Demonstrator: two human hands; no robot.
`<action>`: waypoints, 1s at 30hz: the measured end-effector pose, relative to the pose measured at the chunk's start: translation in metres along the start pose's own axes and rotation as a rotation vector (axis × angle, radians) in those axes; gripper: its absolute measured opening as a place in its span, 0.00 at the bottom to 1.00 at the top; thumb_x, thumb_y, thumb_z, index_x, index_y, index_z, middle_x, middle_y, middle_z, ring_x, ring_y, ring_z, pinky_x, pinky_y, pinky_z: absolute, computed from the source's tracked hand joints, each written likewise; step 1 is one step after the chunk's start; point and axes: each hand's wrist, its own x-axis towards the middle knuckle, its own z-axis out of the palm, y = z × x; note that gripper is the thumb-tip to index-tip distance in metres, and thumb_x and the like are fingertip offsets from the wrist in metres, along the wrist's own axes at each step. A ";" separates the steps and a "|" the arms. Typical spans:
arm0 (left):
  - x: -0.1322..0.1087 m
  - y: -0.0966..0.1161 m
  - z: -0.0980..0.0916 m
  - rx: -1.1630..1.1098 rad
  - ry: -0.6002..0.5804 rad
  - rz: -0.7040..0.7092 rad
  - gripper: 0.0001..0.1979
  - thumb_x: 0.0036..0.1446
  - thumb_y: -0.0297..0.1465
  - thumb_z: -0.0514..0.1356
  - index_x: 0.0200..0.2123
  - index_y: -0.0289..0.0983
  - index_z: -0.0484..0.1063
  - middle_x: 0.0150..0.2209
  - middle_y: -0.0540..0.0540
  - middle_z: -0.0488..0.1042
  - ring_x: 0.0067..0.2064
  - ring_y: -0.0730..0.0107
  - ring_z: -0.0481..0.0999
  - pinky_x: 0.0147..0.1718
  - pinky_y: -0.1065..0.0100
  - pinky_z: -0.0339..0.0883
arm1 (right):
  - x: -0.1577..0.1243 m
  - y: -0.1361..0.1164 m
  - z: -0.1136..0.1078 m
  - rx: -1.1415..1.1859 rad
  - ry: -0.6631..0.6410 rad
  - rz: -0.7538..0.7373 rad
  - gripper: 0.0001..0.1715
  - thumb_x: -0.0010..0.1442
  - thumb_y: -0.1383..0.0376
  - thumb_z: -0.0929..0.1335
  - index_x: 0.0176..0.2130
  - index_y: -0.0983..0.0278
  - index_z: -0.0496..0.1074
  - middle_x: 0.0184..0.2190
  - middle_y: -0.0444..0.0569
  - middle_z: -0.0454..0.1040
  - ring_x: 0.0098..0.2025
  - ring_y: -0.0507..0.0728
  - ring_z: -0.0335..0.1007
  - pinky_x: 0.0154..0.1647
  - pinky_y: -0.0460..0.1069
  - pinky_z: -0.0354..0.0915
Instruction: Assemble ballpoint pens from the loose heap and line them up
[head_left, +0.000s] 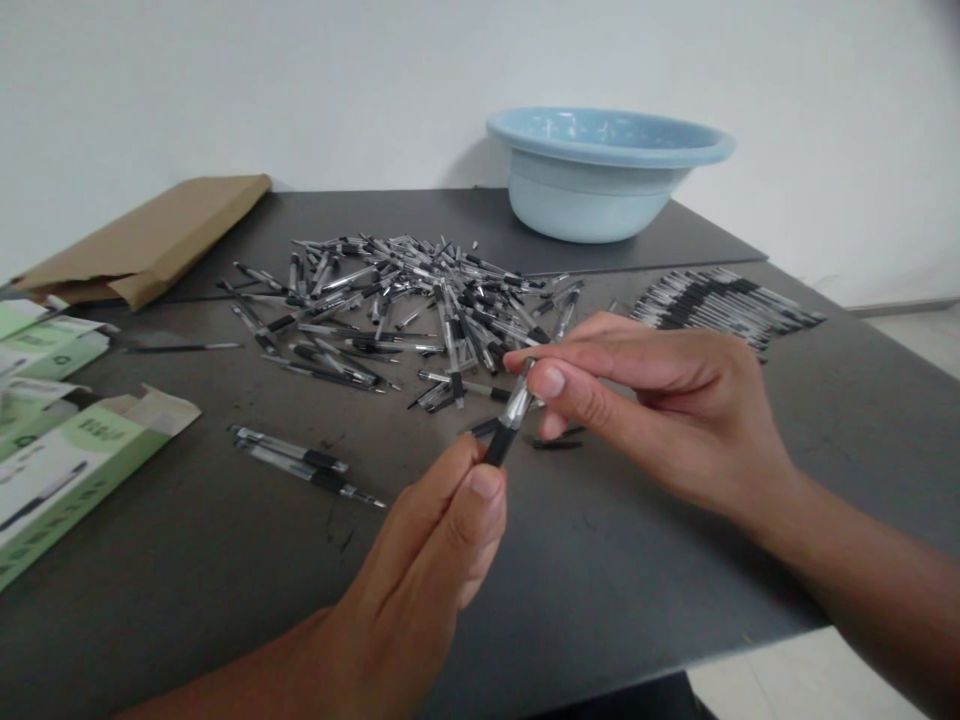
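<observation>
You have one pen [501, 445] between both hands, raised above the table [600, 600]. Your left hand [427, 560] is closed about its lower part, thumb lying along the dark grip section. Your right hand [667, 420] pinches the upper end between thumb and forefinger; the fingertips hide the very end, so its condition cannot be certified.

The governing relation: the pen's long axis is tilted, rising from your left-hand grip away from you and slightly to your right, straight into the right-hand pinch. The left grip is the nearer to your body; the right hand comes in from the side, its forearm crossing the pen's line rather than following it. A short length of clear and silver barrel is exposed between the two holds.

Relative to the grip, a heap of loose pens [420, 300] lies beyond and mostly to the left. A pair of pens [300, 468] rests to the left, side by side, their tip ends pointing towards your left hand. A row of pens [720, 305] lies beyond your right hand, closely packed and roughly parallel.
</observation>
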 end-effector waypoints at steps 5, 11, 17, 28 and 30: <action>-0.001 -0.005 -0.005 0.078 0.047 0.023 0.20 0.73 0.51 0.59 0.36 0.42 0.65 0.26 0.56 0.57 0.24 0.75 0.51 0.20 0.73 0.51 | -0.002 0.000 0.001 -0.004 -0.004 0.045 0.07 0.69 0.60 0.76 0.46 0.55 0.88 0.23 0.42 0.83 0.35 0.57 0.81 0.39 0.54 0.78; -0.002 -0.002 -0.002 0.126 0.064 0.046 0.19 0.75 0.51 0.56 0.38 0.42 0.66 0.26 0.56 0.58 0.23 0.75 0.54 0.20 0.73 0.53 | -0.003 0.001 0.002 0.003 -0.024 0.066 0.08 0.69 0.60 0.76 0.46 0.57 0.88 0.19 0.41 0.79 0.35 0.57 0.81 0.37 0.53 0.77; 0.002 0.001 0.001 0.134 0.010 0.089 0.22 0.77 0.51 0.53 0.36 0.41 0.64 0.25 0.57 0.57 0.23 0.76 0.53 0.21 0.73 0.52 | 0.001 0.004 0.001 0.083 -0.069 0.080 0.10 0.68 0.59 0.77 0.49 0.55 0.87 0.24 0.41 0.81 0.32 0.54 0.79 0.39 0.51 0.77; 0.012 0.002 -0.004 0.084 -0.110 0.191 0.23 0.77 0.52 0.51 0.45 0.39 0.72 0.30 0.50 0.73 0.30 0.69 0.74 0.30 0.68 0.71 | 0.014 0.018 -0.007 0.313 -0.390 0.002 0.07 0.69 0.61 0.76 0.45 0.59 0.85 0.49 0.49 0.86 0.53 0.55 0.82 0.56 0.51 0.75; 0.016 0.005 -0.003 0.068 -0.098 0.213 0.26 0.75 0.54 0.53 0.48 0.37 0.74 0.33 0.47 0.75 0.33 0.65 0.77 0.30 0.66 0.73 | 0.019 0.020 -0.022 0.363 -0.335 0.098 0.09 0.72 0.58 0.73 0.48 0.59 0.83 0.51 0.48 0.86 0.52 0.54 0.82 0.53 0.50 0.76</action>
